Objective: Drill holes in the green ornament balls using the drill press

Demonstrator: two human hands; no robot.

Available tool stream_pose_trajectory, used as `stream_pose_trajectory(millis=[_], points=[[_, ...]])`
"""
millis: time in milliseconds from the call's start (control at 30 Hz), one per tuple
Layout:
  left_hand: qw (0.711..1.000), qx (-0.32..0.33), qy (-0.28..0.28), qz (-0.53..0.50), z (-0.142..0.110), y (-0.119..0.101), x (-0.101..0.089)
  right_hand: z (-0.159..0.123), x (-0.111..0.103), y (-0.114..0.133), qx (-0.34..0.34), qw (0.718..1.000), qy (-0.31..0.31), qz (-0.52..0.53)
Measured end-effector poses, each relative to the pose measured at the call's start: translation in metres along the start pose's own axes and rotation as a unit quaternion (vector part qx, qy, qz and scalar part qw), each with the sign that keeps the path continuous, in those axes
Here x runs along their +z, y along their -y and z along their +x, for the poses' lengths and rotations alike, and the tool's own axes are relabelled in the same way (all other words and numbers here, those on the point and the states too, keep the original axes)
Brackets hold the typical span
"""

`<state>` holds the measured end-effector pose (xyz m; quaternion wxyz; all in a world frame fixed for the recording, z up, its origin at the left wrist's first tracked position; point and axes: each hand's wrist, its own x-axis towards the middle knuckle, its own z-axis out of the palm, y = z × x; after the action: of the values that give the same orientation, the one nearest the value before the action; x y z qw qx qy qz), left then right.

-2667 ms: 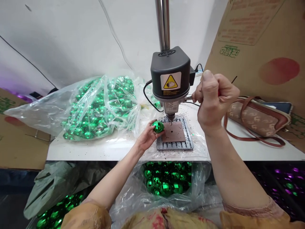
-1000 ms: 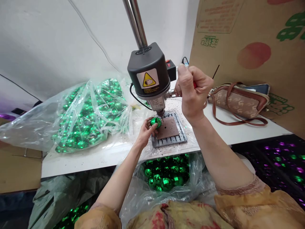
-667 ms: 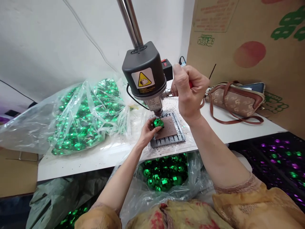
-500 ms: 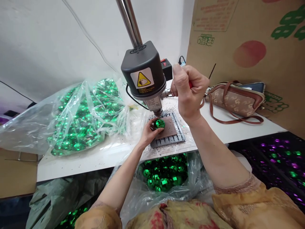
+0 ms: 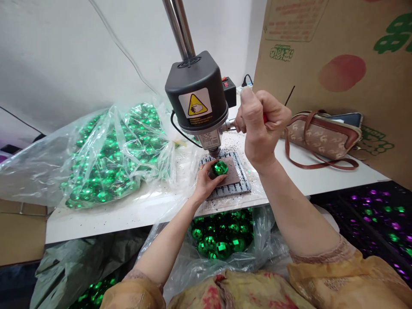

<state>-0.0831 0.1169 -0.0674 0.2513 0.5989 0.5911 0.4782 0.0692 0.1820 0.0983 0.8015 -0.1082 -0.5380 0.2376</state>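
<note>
A small bench drill press [image 5: 196, 101] with a black motor head stands on the white table [image 5: 128, 212]. My left hand [image 5: 207, 182] pinches a faceted green ball [image 5: 220, 168] on the brown pad of the drill base [image 5: 240, 184], directly under the chuck. My right hand [image 5: 262, 126] is wrapped in a fist round the red-tipped feed lever at the head's right side. The drill bit is hidden behind the ball and chuck.
A clear plastic bag of green balls [image 5: 106, 156] lies left of the press. Another open bag of green balls [image 5: 222, 240] hangs below the table edge. A brown handbag [image 5: 322, 139] lies right, before a tall cardboard box [image 5: 337, 64]. Purple balls [image 5: 380, 214] fill the lower right.
My left hand has carried the green ball from the base's left edge to under the chuck. The motor head sits lower over it. My right hand kept its grip on the lever.
</note>
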Motion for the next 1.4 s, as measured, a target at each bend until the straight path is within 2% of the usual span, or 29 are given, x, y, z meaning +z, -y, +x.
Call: stream_pose_trajectory(millis=[233, 567, 1167, 1267, 1400], points=[[1.0, -0.001, 0.013, -0.003, 0.0, -0.002, -0.001, -0.017, -0.005, -0.006, -0.034, 0.998, -0.024, 0.04], [1.0, 0.007, 0.017, 0.002, -0.002, -0.004, 0.0, -0.025, -0.008, -0.014, -0.085, 0.995, -0.038, 0.02], [1.0, 0.001, 0.016, -0.023, -0.004, -0.004, 0.001, -0.045, -0.025, -0.023, -0.167, 0.984, 0.023, 0.059], [0.999, -0.003, 0.009, -0.031, -0.004, -0.003, 0.002, -0.043, -0.022, -0.019, -0.152, 0.987, 0.011, 0.045], [0.999, -0.026, 0.0, -0.045, -0.001, -0.003, 0.005, -0.014, -0.005, -0.006, -0.041, 0.998, -0.038, 0.009]])
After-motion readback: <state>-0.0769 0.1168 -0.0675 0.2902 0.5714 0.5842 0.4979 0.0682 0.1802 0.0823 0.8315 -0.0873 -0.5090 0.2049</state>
